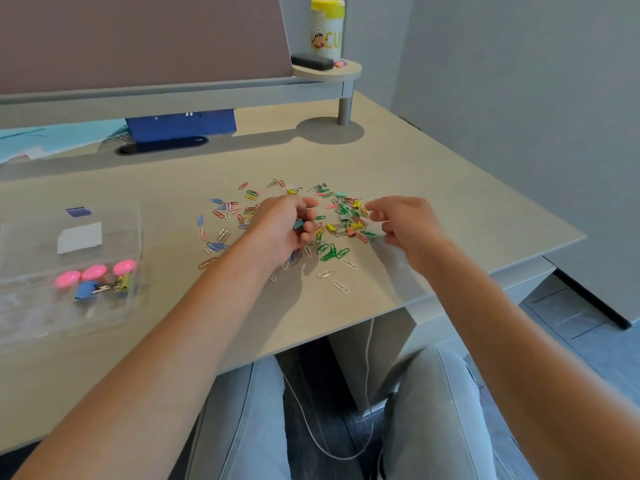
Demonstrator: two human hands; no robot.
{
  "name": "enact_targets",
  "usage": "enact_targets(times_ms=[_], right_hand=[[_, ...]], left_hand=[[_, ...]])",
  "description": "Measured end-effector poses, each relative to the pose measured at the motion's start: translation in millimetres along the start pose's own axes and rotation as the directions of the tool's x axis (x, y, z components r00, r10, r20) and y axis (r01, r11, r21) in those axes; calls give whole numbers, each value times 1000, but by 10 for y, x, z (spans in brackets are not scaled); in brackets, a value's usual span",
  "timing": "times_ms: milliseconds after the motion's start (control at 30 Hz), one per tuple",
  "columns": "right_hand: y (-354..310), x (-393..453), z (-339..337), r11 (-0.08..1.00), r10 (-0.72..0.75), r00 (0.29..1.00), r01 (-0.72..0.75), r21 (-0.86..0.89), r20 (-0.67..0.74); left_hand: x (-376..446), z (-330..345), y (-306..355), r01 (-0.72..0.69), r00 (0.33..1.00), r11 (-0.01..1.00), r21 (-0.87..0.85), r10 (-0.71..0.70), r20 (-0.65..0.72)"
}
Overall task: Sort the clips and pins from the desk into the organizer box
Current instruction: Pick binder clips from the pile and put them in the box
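A dark binder clip (298, 224) is held in the curled left hand (282, 225) above the scattered clips and pins (332, 220), the right hand (403, 225) hovering loosely curled, the organizer box (52, 306) well left.

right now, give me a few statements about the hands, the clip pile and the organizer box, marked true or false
1. The left hand holds a small dark binder clip. True.
2. The organizer box is to the right of the clip pile. False: it stands to the left of the pile.
3. Pink pins lie in the box. True.
4. The right hand rests inside the box. False: it is at the right side of the pile, fingers loosely curled.
5. A yellow-lidded canister stands on a raised round shelf. True.
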State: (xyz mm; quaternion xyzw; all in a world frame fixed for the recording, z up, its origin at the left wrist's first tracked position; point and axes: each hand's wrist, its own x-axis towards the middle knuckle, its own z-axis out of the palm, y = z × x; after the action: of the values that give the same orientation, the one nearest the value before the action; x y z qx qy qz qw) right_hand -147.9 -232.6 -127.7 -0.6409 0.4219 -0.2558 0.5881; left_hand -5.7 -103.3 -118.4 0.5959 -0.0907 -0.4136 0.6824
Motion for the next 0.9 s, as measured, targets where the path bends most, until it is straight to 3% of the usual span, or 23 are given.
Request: enact_targets(times_ms=[67, 133, 167, 233, 300, 467, 733, 833, 900], right_hand=[[53, 38, -46, 927, -213, 977, 192, -323, -30], [83, 83, -46, 821, -288, 956, 275, -500, 53], [93, 104, -34, 776, -293, 951, 295, -558, 95], [118, 154, -12, 680, -323, 934, 342, -649, 154], [133, 178, 12, 606, -357, 912, 391, -693, 203], [128, 219, 32, 567, -362, 883, 463, -681, 299], [99, 291, 14, 407, -405, 795, 599, -690, 452], [113, 290, -28, 414, -439, 774, 625, -662, 456], [125, 266, -69, 518, -457, 791, 609, -601, 407]], left_hand=[[55, 21, -11, -78, 996, 992, 102, 82, -37], [117, 3, -21, -178, 978, 938, 299, 202, -52], [143, -11, -28, -232, 960, 863, 448, 278, -38], [177, -19, -55, -334, 903, 614, 715, 426, 56], [209, 1, -81, -375, 867, 420, 826, 475, 152], [332, 46, -169, -351, 858, 205, 914, 462, 226], [366, 117, -156, -393, 844, 118, 912, 439, 307], [381, 121, -129, -403, 845, 166, 900, 447, 295], [370, 112, -102, -409, 845, 267, 872, 471, 252]])
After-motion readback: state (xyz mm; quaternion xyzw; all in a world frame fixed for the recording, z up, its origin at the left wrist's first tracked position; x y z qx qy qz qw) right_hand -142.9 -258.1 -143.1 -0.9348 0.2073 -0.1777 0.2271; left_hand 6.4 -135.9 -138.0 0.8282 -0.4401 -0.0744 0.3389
